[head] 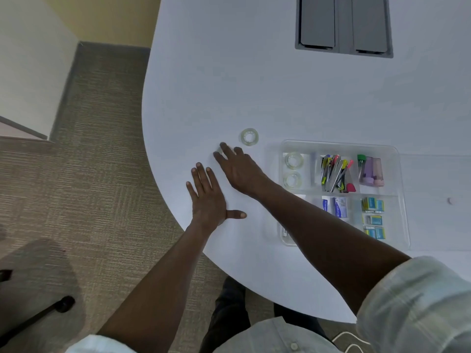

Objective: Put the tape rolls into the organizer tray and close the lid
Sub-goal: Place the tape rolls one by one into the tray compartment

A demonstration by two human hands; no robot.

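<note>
A clear organizer tray point(340, 144) lies open on the white table at the right. Two clear tape rolls point(293, 160) point(292, 180) sit in its far-left compartment. Another clear tape roll point(249, 136) lies flat on the table left of the tray. My right hand point(239, 169) reaches left across the table, its fingertips on a small clear roll point(219, 150) that is mostly hidden under them. My left hand point(207, 200) rests flat on the table, fingers spread, holding nothing. The tray's clear lid point(438, 200) lies open to the right.
The tray also holds pens and markers point(335, 173), tubes point(370, 170) and small boxes point(373, 217). A grey cable hatch point(344, 25) sits in the table's far part. The table's curved edge point(153, 159) runs just left of my hands, carpet below.
</note>
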